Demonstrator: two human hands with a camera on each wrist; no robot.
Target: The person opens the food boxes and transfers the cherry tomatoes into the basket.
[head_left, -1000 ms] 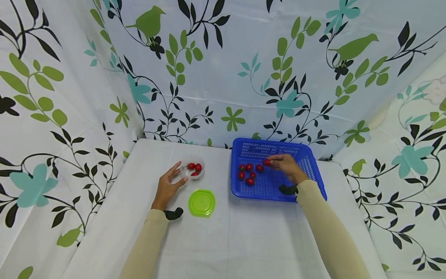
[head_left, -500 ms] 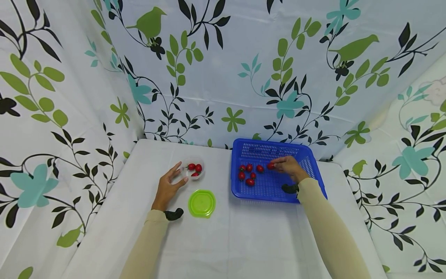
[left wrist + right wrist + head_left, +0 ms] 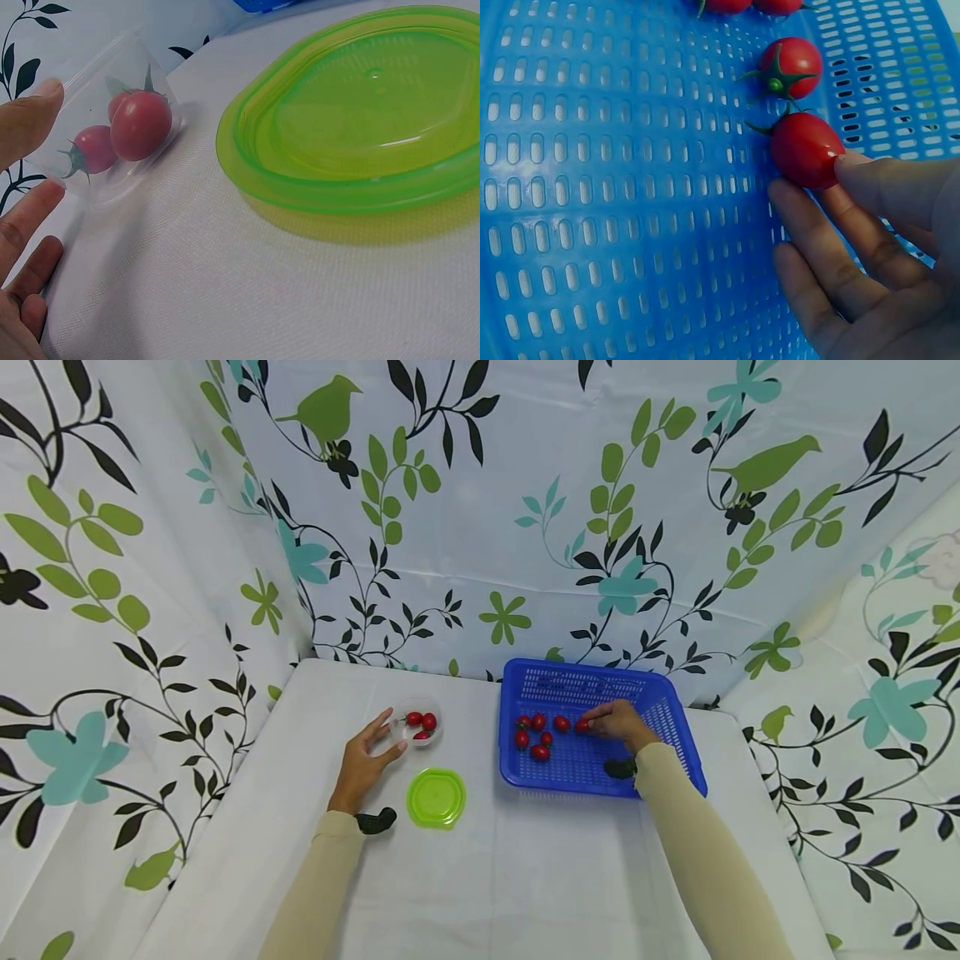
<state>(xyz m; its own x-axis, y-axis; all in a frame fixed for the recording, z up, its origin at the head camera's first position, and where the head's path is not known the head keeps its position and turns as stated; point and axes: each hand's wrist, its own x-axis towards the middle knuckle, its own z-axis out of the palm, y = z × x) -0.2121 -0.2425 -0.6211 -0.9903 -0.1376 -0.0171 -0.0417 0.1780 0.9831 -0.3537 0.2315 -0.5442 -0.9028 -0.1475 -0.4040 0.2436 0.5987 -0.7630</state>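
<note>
In the head view my left hand [image 3: 362, 770] holds a small clear plastic container [image 3: 438, 708] by its side. The left wrist view shows the thumb and a finger on the container wall [image 3: 101, 71], with several cherry tomatoes [image 3: 141, 126] inside. My right hand [image 3: 622, 725] is inside the blue basket [image 3: 566, 782]. In the right wrist view its thumb and fingers pinch a red cherry tomato [image 3: 806, 151] with a green stem, low over the basket floor. Beside it lies another cherry tomato [image 3: 793, 67].
A green lid [image 3: 437, 798] lies on the white table [image 3: 495, 877], just in front of the container. Several more cherry tomatoes [image 3: 540, 752] are scattered in the left half of the basket. A patterned curtain [image 3: 450, 510] rises behind the table.
My right hand has shifted slightly right, then toward me, with the cherry tomato at its fingertips. The left hand and the container stay in place.
</note>
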